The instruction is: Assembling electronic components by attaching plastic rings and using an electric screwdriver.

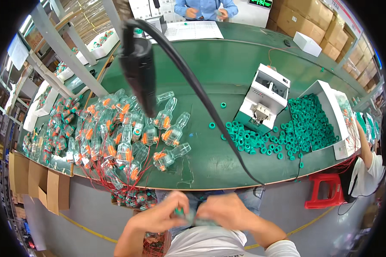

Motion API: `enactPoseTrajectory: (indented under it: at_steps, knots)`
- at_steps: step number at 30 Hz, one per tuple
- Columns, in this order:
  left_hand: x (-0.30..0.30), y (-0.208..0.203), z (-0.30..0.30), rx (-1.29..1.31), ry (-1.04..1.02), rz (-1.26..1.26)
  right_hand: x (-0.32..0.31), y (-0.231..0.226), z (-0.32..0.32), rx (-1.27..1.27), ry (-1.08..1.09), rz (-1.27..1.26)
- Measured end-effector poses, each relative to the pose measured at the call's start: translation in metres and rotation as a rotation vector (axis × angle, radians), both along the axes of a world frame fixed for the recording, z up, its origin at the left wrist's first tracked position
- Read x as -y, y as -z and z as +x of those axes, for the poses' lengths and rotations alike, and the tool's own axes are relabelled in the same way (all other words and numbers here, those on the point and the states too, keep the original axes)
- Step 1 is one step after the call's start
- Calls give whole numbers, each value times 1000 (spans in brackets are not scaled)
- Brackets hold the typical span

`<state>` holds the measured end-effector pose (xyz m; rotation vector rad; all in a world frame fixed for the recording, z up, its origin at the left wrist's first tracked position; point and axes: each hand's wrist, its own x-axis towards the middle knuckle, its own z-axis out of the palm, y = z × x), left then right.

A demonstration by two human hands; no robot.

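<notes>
- Currently, a blurred green-and-clear piece (187, 216) is pinched by the left hand (164, 213), lower centre.
- The grip of the right hand (225, 210) cannot be told.
- Clear bottle-shaped parts (124, 150) are heaped centre left.

From here I see a teal piece (179, 211) at lower centre, a dark-green table (208, 160) mid-frame, teal rings (315, 122) right, clear-and-orange bottles (125, 152) with red wires (102, 180) left, a red stool (338, 192) lower right.
</notes>
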<state>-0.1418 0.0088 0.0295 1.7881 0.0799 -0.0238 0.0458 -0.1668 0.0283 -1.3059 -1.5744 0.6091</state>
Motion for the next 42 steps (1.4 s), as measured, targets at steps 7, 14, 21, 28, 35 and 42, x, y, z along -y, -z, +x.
enactPoseTrajectory:
  at_steps: [7, 14, 21, 28, 35, 42]
  knots:
    - [3, 26, -19, -35, 174, -69, 2, 32, -18, 24, -36, -110]
    - [7, 18, -18, -86, 16, -45, 12, 28, -38, -8, -43, -237]
    - [6, 18, -4, 12, 142, 87, 12, 29, -23, -70, -26, -38]
    - [0, 20, 4, -20, -72, 241, 10, 12, -13, 130, -124, -301]
    - [-14, 22, 5, 108, -290, -76, 21, -13, -14, 246, -197, -407]
    - [-3, 32, 16, 301, -381, 121, -3, 18, -6, 258, -43, -178]
